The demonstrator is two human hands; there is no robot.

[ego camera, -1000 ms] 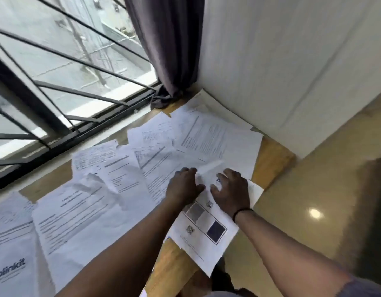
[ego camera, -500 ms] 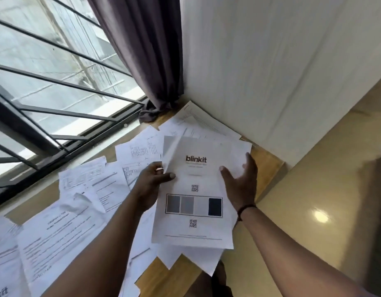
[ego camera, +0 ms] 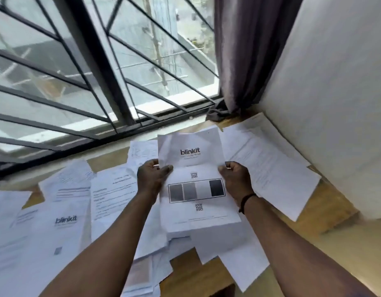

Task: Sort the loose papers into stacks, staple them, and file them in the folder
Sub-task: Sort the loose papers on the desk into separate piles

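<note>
I hold a white blinkit sheet (ego camera: 196,159) with a row of grey boxes and QR codes up over the table. My left hand (ego camera: 152,179) pinches its left edge, thumb on the front. My right hand (ego camera: 235,179) grips the right edge with curled fingers. Several loose printed papers (ego camera: 112,189) lie scattered across the wooden table (ego camera: 326,202), overlapping one another. A second blinkit page (ego camera: 65,221) lies at the left. More sheets (ego camera: 271,163) lie at the right by the wall. No stapler or folder is in view.
A barred window (ego camera: 99,82) runs along the far side of the table. A dark curtain (ego camera: 245,56) hangs in the corner, its hem on the tabletop. A white wall (ego camera: 335,103) bounds the right side. Tan floor (ego camera: 346,254) lies beyond the table's right edge.
The blinkit sheet came off the pile and is now raised upright between both hands. My right hand went from open on its edge to gripping it. The view swung left toward the window.
</note>
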